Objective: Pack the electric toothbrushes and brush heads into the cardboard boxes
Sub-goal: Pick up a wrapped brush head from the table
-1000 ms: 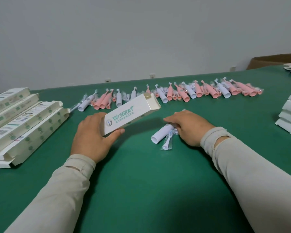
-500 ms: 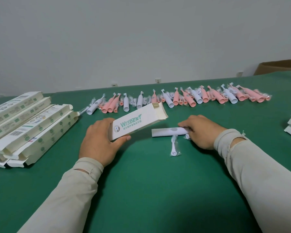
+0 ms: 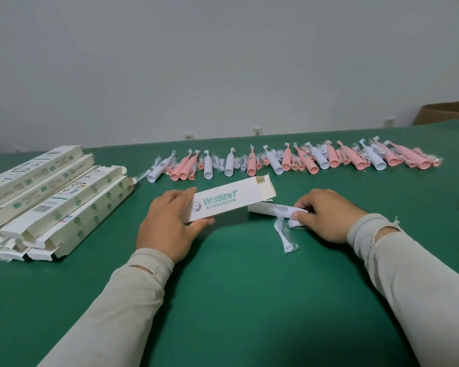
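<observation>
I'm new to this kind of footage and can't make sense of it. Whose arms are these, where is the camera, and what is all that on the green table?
A person wears the camera on the head, looking down at their own hands. The left hand holds an open white toothbrush box. The right hand holds a white electric toothbrush at the box's open end; a bagged brush head lies beside it. Behind runs a row of pink and white toothbrushes, and box stacks sit left on the green table.

Green table; pink, white toothbrushes.
</observation>
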